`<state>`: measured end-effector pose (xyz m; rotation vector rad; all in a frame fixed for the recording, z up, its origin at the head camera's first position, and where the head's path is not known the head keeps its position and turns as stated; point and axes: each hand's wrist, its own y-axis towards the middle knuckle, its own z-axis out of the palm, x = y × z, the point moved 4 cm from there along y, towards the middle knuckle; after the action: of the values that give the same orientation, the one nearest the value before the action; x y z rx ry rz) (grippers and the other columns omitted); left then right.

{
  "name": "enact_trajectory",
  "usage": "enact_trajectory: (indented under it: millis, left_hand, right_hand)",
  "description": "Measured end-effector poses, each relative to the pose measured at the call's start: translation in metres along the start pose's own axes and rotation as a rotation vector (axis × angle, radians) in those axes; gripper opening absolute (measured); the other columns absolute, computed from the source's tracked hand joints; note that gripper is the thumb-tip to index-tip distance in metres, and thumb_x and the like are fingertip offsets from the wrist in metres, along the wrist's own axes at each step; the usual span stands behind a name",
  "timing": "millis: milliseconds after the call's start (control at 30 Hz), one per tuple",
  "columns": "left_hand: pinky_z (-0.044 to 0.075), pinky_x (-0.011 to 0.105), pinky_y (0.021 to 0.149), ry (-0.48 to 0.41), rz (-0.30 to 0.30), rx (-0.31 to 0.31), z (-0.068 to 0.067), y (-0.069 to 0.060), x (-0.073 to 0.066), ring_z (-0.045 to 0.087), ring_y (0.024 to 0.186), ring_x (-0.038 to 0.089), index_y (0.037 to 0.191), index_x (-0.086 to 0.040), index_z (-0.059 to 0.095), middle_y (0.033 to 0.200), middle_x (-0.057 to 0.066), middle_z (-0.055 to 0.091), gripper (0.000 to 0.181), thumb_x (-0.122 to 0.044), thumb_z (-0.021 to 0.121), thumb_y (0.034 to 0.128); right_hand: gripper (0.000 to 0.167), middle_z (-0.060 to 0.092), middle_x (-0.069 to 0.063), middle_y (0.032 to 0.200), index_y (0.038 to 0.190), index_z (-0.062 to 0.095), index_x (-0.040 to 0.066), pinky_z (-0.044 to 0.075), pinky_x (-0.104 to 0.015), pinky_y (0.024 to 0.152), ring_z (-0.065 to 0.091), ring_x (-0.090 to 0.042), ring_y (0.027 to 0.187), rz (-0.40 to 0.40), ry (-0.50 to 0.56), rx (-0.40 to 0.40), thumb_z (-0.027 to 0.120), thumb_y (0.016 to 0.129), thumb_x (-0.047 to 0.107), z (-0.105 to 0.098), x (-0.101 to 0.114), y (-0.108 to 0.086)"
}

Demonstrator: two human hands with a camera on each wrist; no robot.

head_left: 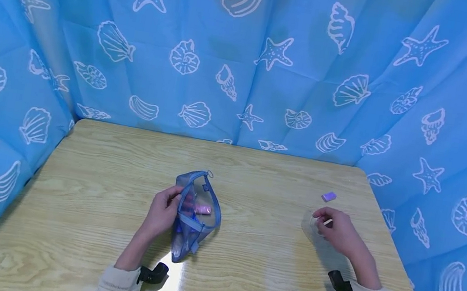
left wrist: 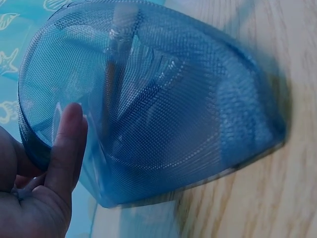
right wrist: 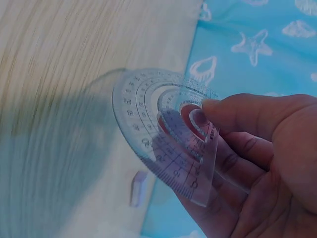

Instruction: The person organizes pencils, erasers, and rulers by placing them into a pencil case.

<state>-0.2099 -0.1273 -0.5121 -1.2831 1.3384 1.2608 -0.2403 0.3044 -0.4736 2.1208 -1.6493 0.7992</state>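
A blue mesh zip pouch stands with its mouth open on the table, a pink item and some blue showing inside. My left hand pinches the pouch's rim on its left side; in the left wrist view the fingers lie along the mesh. At the right, my right hand holds a clear protractor between thumb and fingers, tilted above the table. Just beyond that hand lies a small purple block, perhaps an eraser.
The wooden table has its far edge against a blue curtain printed with white shells and starfish. The curtain also hangs along the left and right sides. Black wrist-camera mounts sit at both sleeves.
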Motion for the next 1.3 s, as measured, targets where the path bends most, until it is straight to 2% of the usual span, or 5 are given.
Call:
enact_trajectory:
  millis: [267,633,833,1033,1300]
  left_hand:
    - [0.06,0.028,0.078,-0.027,-0.009,0.006,-0.002,0.0,0.003,0.07,0.095,0.038,0.119,0.013,0.063,0.107,0.029,0.068,0.029,0.007,0.04,0.104]
    - [0.063,0.034,0.076,-0.084,-0.064,0.022,0.0,0.0,0.006,0.071,0.096,0.039,0.119,0.013,0.062,0.108,0.03,0.067,0.029,0.006,0.038,0.1049]
    - [0.063,0.034,0.076,-0.089,-0.059,0.033,0.0,0.001,0.004,0.07,0.096,0.04,0.12,0.014,0.061,0.108,0.031,0.067,0.029,0.006,0.038,0.1049]
    - [0.06,0.027,0.076,-0.022,-0.034,-0.007,-0.003,0.002,0.001,0.07,0.095,0.037,0.12,0.011,0.064,0.107,0.028,0.068,0.029,0.006,0.04,0.1043]
    - [0.062,0.033,0.077,-0.079,-0.045,0.005,-0.001,0.002,0.0,0.07,0.093,0.035,0.121,0.014,0.061,0.108,0.031,0.066,0.028,0.005,0.039,0.1052]
  right_hand:
    - [0.015,0.067,-0.012,0.096,0.111,0.065,-0.004,0.053,-0.028,0.065,0.062,-0.019,0.081,-0.05,-0.057,0.009,0.058,0.099,0.001,0.019,0.036,0.006]
    - [0.017,0.06,-0.009,0.088,0.114,0.062,-0.004,0.056,-0.025,0.058,0.059,-0.017,0.073,-0.095,0.143,0.002,0.058,0.098,0.0,0.049,0.063,0.014]
    - [0.017,0.06,-0.009,0.088,0.114,0.063,-0.003,0.056,-0.025,0.058,0.059,-0.017,0.071,-0.111,0.198,-0.017,0.058,0.098,0.0,0.064,0.074,0.02]
    - [0.015,0.062,-0.01,0.09,0.112,0.064,-0.001,0.054,-0.025,0.06,0.06,-0.016,0.073,-0.138,0.256,-0.062,0.061,0.098,0.003,0.077,0.085,0.026]
    - [0.015,0.062,-0.011,0.09,0.111,0.065,-0.001,0.057,-0.026,0.059,0.062,-0.018,0.07,-0.138,0.371,-0.062,0.064,0.096,0.001,0.091,0.097,0.033]
